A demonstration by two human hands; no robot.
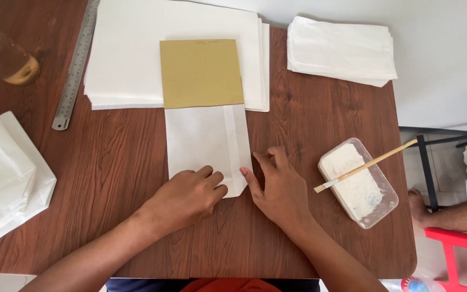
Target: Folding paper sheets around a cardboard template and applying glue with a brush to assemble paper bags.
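Brown wood-grain table (136, 162) fills most of my view, with a pale floor off to the right. My left hand (187, 196) rests knuckles-up, fingers curled loosely, pressing on the near left corner of a folded white paper bag (204, 140) that lies flat in the middle of the table. My right hand (277, 184) lies open and flat just beside the bag's right edge, thumb touching its near right corner; neither hand grasps anything. A tan card sheet (201, 73) pokes out of the bag's far end, overlapping a stack of white sheets (125, 54). Far left lies a metal ruler (75, 65). More folded bags sit in a pile far right (341, 48) and another pile near left (6, 167). To my right, a plastic tub of white paste (359, 184) carries a brush (366, 165) across its rim.
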